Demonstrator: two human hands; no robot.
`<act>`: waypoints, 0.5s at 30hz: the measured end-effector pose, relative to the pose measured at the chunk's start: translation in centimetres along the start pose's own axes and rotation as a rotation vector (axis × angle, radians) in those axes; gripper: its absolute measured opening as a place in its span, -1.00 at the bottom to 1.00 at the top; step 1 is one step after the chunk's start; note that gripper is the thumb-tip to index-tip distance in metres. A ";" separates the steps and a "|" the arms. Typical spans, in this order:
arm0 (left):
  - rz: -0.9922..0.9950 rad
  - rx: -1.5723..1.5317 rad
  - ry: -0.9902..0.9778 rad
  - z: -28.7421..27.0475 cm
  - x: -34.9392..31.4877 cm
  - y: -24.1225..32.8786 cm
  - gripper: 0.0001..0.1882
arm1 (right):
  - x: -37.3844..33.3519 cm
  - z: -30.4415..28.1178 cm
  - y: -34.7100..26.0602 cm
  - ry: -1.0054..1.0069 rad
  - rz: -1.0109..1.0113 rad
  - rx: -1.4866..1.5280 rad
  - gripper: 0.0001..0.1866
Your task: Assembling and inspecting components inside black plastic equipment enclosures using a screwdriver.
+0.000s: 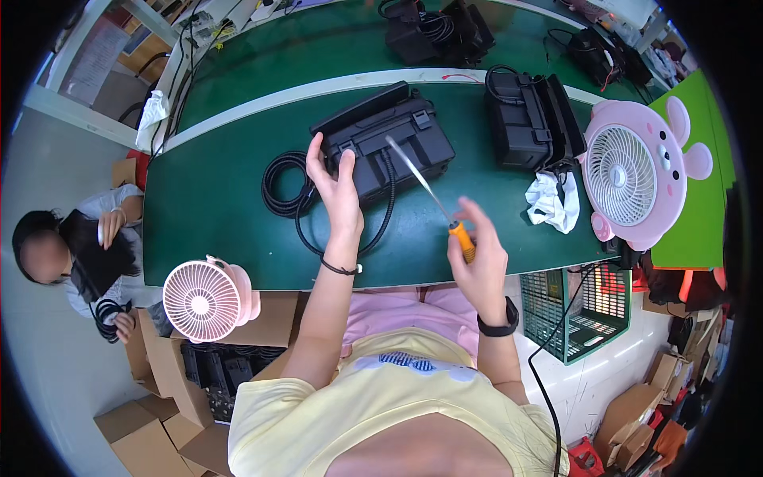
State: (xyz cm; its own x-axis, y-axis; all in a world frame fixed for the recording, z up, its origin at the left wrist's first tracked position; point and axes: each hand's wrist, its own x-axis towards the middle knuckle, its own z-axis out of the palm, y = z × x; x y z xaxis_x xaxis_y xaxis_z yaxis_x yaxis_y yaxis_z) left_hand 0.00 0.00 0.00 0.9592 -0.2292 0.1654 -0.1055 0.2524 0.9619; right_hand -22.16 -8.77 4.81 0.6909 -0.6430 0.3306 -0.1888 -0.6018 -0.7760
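Hands apart: bracing the black case (427, 143) at its near-left corner with the left hand (341, 191), half open, seemingly to steady it on the table (207, 215); gripping the orange-handled screwdriver (458, 231) in the right hand (485, 258), loosely closed, aimed far-left over the case, with tip contact unclear. Laid just left of the case: coiled cable (269, 187), presumably to leave room.

screwdriver (458, 233): handle partly hidden by right hand (484, 267) | black case (424, 145): partly behind left hand (340, 192)
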 end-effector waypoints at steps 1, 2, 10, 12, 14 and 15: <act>-0.005 -0.058 0.001 0.0 -0.1 0.2 -0.38 | -0.1 -0.2 -0.3 0.000 -0.109 -0.081 -0.60; -0.010 -0.115 0.003 0.0 -0.2 0.3 -0.37 | -0.2 -0.4 -0.3 -0.020 -0.160 -0.119 -0.70; -0.053 -0.093 0.037 0.3 -0.3 0.7 -0.32 | -0.7 -0.4 -0.6 0.020 -0.223 -0.303 -0.72; -0.025 -0.119 0.026 0.4 -0.2 0.6 -0.31 | -0.9 -0.2 -0.5 0.032 -0.221 -0.318 -0.72; -0.028 -0.137 0.028 0.4 -0.3 0.8 -0.32 | -0.9 0.0 -0.3 0.039 -0.226 -0.308 -0.72; -0.031 -0.156 0.029 0.4 -0.3 0.8 -0.32 | -1.0 0.1 -0.3 0.040 -0.224 -0.310 -0.72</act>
State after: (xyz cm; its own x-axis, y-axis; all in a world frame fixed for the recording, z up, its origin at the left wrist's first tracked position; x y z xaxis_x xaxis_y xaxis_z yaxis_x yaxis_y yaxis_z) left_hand -0.49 -0.15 0.81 0.9689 -0.2124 0.1273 -0.0358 0.3888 0.9206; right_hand -22.71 -7.89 4.66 0.7121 -0.4938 0.4990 -0.2425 -0.8401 -0.4853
